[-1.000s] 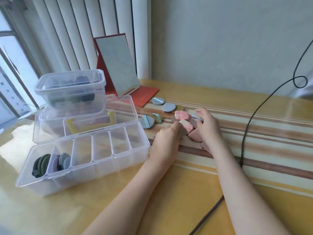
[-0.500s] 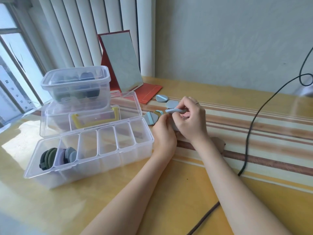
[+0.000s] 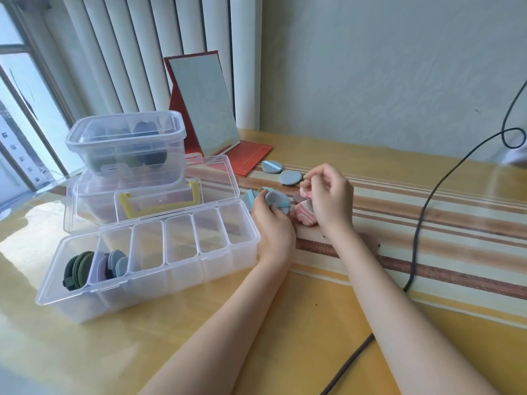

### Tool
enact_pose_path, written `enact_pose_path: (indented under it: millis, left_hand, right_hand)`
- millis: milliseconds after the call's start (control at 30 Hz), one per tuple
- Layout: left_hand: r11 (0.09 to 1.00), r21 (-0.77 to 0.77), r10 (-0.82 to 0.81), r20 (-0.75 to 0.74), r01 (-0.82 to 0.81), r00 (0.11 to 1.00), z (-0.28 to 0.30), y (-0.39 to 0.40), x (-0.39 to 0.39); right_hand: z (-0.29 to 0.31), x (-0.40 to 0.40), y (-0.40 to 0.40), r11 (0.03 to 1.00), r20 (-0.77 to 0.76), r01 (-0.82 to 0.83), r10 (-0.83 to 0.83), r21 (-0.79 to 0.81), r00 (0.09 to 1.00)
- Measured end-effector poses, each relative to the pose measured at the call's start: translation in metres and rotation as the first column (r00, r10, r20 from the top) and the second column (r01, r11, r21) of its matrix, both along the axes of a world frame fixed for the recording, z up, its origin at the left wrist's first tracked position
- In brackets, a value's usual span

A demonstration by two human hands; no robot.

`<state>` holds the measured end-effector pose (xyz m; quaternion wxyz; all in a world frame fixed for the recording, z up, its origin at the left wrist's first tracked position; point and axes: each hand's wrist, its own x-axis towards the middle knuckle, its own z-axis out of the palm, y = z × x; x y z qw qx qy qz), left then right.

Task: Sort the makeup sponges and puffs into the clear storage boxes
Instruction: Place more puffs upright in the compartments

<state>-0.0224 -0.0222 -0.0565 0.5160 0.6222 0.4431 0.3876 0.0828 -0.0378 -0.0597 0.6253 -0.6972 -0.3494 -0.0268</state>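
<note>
Blue-grey and soft, the round puff (image 3: 277,201) sits in my left hand (image 3: 272,223), thumb and fingers curled round its rim, its pale blue band facing me. I hold it just above the striped tablecloth (image 3: 427,223), right beside the far right corner of the divided clear box (image 3: 148,269).

To do this well, I reckon I should turn the puff on edge before lowering it, so it stands like the green and blue-grey ones already filed in the two leftmost compartments (image 3: 97,266). Matching by colour seems sensible: this one looks closest to the blue-grey set in the second slot, or it could start the empty third one.

My right hand (image 3: 328,198) hovers just right of the left, wrist raised, fingers bent inward and pinching something small at their tips; I cannot tell what it is. Under it lies a pink swirled sponge (image 3: 304,216), touching the cloth.

Two more blue puffs (image 3: 290,177) wait farther off, near the red-backed mirror (image 3: 205,109). A lidded tub (image 3: 125,149) already holding dark puffs is stacked on the box's open lid.

Both forearms reach forward, converging on the pile.
</note>
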Motion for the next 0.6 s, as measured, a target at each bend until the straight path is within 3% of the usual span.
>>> enact_pose_path:
  millis: [233, 267, 367, 400, 467, 533, 600]
  left_hand:
    - [0.999, -0.051, 0.007, 0.009, -0.007, 1.000, 0.001, -0.001, 0.001]
    - [0.998, -0.064, 0.005, 0.018, -0.003, 1.000, 0.001, -0.001, 0.001]
    - [0.994, -0.106, 0.010, 0.062, -0.004, 0.998, 0.003, -0.001, 0.000]
    - [0.992, -0.126, 0.001, 0.083, 0.010, 0.997, 0.004, -0.001, -0.001]
    - [0.984, -0.175, -0.020, 0.124, 0.042, 0.992, 0.007, -0.001, -0.001]
    - [0.979, -0.197, -0.018, 0.144, 0.047, 0.989, 0.007, 0.000, -0.001]
    - [0.978, -0.207, -0.008, 0.137, 0.037, 0.991, 0.006, 0.000, 0.000]
  right_hand:
    - [0.010, 0.030, 0.033, 0.924, 0.208, 0.105, -0.029, -0.367, 0.978]
    - [0.010, 0.033, 0.039, 0.875, 0.240, 0.110, 0.008, -0.471, 0.971]
    - [0.009, 0.034, 0.056, 0.606, 0.280, 0.129, 0.161, -0.785, 0.946]
    - [0.008, 0.033, 0.059, 0.554, 0.276, 0.133, 0.182, -0.822, 0.944]
    - [0.005, 0.033, 0.065, 0.544, 0.325, 0.185, 0.172, -0.818, 0.930]
    - [0.004, 0.034, 0.069, 0.571, 0.414, 0.267, 0.143, -0.776, 0.899]
    - [0.003, 0.035, 0.071, 0.661, 0.477, 0.314, 0.075, -0.681, 0.876]
